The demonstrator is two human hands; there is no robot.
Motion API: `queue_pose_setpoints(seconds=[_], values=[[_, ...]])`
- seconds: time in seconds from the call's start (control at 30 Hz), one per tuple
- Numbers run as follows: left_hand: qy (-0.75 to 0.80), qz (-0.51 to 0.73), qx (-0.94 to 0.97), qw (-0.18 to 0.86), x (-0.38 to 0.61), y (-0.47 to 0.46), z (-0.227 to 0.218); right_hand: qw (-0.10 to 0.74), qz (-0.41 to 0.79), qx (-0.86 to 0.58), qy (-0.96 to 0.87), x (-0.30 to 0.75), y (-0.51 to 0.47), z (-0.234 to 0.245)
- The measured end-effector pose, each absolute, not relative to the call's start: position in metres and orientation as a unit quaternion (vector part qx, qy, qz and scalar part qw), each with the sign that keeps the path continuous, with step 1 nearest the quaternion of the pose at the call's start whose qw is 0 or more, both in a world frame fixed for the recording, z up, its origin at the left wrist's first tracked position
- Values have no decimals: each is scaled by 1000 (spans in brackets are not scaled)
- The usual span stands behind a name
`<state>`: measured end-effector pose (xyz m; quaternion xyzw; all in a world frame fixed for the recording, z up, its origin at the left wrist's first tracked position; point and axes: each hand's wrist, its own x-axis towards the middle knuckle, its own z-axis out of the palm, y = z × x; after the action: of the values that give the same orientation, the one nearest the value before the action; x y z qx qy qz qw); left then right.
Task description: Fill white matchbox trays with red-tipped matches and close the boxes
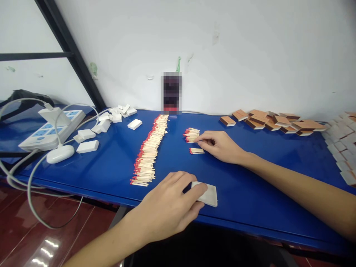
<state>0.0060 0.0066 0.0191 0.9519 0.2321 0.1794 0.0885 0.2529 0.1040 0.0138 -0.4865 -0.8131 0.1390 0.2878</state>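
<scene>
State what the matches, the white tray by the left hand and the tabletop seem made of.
Matches: probably wood, unvarnished and matte, from the pale, straight sticks with red tips.
White tray: likely thin card, dull; its shallow raised rim fits, though plastic is possible.
Tabletop: perhaps painted metal or laminate; smooth, glossy blue with soft reflections.

Flat blue tabletop (105, 167): smooth, glossy; I can't tell painted metal from laminate at this remove. Long row of slim, red-tipped matchsticks (148, 152): bare pale wood, dry and matt. Shallow white rectangular tray (210, 197): looks like card, matt. Heap of flat brown-topped boxes (258, 118): paper or card, no shine. Long white power strip (36, 140): smooth plastic. Dark red floor tiles (16, 230): high gloss; I see lights mirrored. White wall (250, 55): matt, scuffed. Slanting black frame (78, 65): apparently painted metal.
</scene>
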Motion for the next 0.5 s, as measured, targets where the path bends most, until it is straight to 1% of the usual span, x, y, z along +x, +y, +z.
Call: queue_pose_setpoints(seconds=[0.23,0.5], values=[[232,177,952,93,7,7,19,289,118,-474,-823,253,104,13],[232,176,952,98,7,8,19,288,125,-470,-825,254,104,12]])
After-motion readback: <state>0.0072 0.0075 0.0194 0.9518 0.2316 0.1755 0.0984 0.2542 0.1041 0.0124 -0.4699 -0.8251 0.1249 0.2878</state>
